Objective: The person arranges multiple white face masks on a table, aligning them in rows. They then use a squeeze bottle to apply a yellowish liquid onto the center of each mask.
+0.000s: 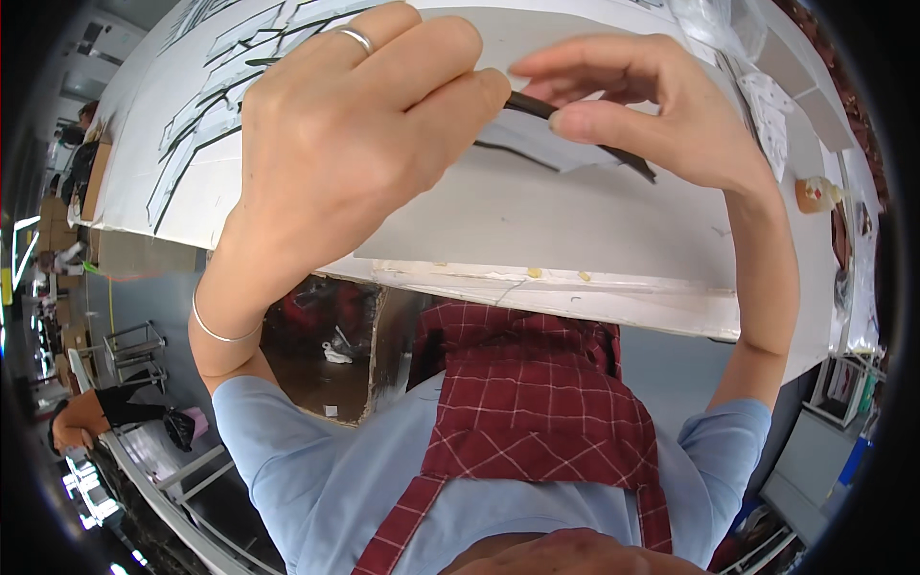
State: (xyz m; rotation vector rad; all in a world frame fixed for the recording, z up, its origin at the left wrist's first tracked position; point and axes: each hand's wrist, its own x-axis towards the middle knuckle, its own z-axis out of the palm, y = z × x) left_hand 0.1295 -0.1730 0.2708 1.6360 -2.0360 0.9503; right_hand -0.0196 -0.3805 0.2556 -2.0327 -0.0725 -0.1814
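My left hand (374,134), a ring on one finger, is closed, its thumb and forefinger pinching one end of a thin black strip (628,163). The strip runs right and toward me, over a thin pale sheet piece (575,151) that has a black edge of its own. On the strip's middle rests the thumb of my right hand (661,115); its other fingers curve above and behind, partly hidden. Whether the strip is fixed to the pale piece I cannot tell. Under both hands lies a grey board (575,225) at the table's front edge.
Several pale pieces with black edging (206,115) are spread on the white table (125,182) at left. At right stand a small bottle with orange contents (819,195) and a white patterned cloth or paper (767,120). Clear plastic wrap (714,24) lies far right. An open box (374,355) sits below the edge.
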